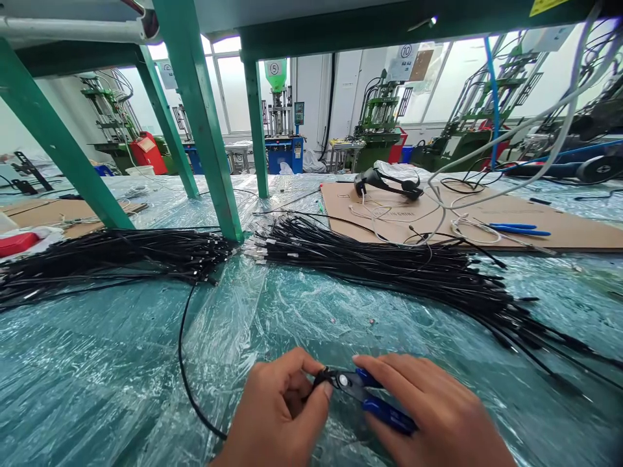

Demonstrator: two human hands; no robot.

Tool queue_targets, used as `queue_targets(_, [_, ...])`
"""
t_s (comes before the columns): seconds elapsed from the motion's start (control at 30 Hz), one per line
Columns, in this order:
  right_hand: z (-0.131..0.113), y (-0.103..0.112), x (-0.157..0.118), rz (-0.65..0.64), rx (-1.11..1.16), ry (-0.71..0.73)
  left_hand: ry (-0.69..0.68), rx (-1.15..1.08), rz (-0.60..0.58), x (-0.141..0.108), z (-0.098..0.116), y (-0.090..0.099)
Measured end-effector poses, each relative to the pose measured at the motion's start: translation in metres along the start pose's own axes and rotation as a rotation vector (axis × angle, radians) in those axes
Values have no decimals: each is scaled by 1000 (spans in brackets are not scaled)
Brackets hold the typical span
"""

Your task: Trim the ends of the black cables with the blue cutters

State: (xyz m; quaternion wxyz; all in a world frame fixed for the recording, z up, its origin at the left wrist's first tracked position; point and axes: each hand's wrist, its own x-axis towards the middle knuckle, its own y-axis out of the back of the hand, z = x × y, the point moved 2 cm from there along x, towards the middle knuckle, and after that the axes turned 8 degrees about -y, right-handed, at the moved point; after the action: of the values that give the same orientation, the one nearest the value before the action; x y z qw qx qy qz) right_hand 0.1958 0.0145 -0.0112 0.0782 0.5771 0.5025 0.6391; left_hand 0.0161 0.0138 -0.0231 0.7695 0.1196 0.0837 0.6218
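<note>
My right hand (423, 408) grips a pair of blue-handled flush cutters (370, 395) by the handles. Their black jaws sit against the fingertips of my left hand (277, 408), which pinches the end of a single black cable (183, 363). That cable loops away across the plastic towards the left bundle. The exact cable tip is hidden by my fingers. Two large bundles of black cables with metal ends lie ahead, one at left (111, 263) and one at right (389, 266).
Clear plastic sheeting (97, 383) covers the table. Green table legs (204, 110) stand among the bundles. Beyond, a cardboard sheet (438, 214) holds white wires, a black headset-like item (387, 183) and blue-handled pliers (520, 229). Moulding machines (379, 110) stand in the background.
</note>
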Motion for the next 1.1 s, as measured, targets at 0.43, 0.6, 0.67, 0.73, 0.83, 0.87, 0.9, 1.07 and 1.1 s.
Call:
queue_targets(0.43, [5, 3, -1, -27, 3, -15, 59, -26, 14, 2, 4, 5])
queue_targets(0.6, [4, 5, 3, 31, -32, -22, 89, -58, 33, 1, 9, 3])
queue_targets(0.67, [3, 4, 2, 31, -22, -18, 79, -35, 44, 1, 9, 4])
queue_targets(0.73, [2, 2, 1, 24, -8, -13, 57, -3, 44, 1, 8, 4])
queue_targets(0.83, [3, 0, -2, 1, -2, -14, 31, 21, 10, 2, 6, 4])
queue_targets(0.87, [4, 0, -2, -15, -5, -12, 29, 21, 0, 2, 5, 4])
queue_targets(0.9, [5, -1, -2, -31, -10, -11, 31, 20, -4, 2, 5, 3])
queue_targets(1.07, [5, 1, -2, -32, -26, -2, 25, 23, 26, 1, 5, 2])
queue_targets(1.1, [5, 1, -2, -25, -26, 1, 24, 21, 29, 1, 5, 1])
